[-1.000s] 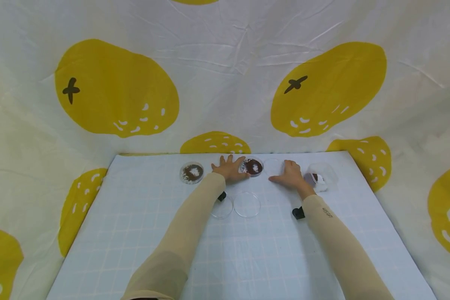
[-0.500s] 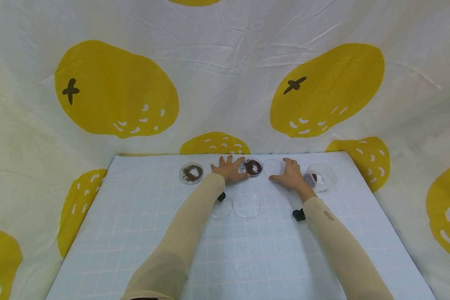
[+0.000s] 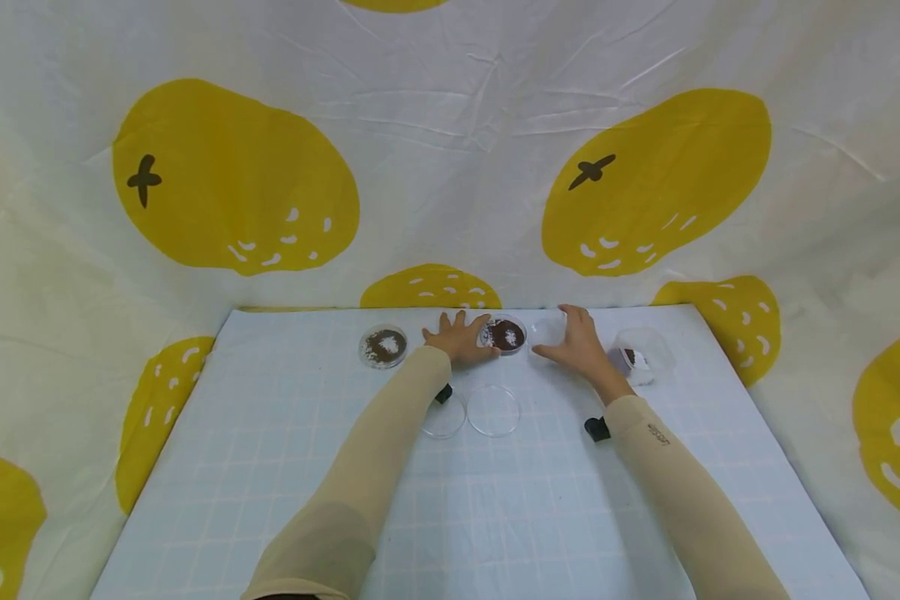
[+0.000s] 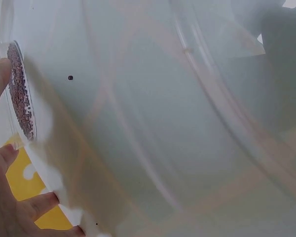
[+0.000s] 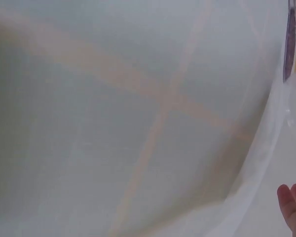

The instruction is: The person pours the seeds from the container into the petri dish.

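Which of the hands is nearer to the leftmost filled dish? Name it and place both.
Left. The left hand is just to the right of the leftmost filled dish, apart from it; the right hand is farther right, beyond the other filled dish.

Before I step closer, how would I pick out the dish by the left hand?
Start at the far edge of the pale blue table, where the left hand rests. The clear round dish sits between that hand's thumb and forefinger, on the side nearer the right hand. It holds dark granules with white patches; the similar dish on the left hand's other side has no hand touching it.
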Demonstrator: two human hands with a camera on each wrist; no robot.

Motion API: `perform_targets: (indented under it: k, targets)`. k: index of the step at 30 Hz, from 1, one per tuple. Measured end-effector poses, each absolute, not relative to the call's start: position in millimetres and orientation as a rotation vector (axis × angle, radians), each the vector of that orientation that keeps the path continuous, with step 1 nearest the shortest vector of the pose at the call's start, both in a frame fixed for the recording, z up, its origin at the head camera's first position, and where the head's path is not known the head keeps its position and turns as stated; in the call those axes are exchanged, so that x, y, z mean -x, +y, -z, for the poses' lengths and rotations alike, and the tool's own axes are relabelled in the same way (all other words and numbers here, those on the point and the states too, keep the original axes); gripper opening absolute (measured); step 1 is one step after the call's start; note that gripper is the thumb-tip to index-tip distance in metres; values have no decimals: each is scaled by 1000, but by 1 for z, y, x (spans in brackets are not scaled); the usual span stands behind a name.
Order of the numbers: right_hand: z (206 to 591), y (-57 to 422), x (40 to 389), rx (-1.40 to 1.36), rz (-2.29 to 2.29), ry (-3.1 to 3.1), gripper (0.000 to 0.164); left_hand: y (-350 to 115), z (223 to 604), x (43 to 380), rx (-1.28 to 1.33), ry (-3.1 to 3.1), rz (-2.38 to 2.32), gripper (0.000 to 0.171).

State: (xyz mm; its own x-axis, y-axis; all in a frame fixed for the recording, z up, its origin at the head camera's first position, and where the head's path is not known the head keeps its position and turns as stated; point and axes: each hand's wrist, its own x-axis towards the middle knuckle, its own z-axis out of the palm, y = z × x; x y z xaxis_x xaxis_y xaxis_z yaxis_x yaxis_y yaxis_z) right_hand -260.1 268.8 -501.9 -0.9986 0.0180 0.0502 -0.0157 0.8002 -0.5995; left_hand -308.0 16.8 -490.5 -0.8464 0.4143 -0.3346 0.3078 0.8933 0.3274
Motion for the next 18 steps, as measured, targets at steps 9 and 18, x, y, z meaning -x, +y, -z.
perform_targets:
  k: [9, 18]
  targets:
    - [500, 254, 266, -84, -1027, -2877, 98, 16, 490, 309, -533, 2666, -356, 77]
    - [505, 234, 273, -159, -1168, -2784, 96, 18, 493, 310, -530, 2677, -308, 78]
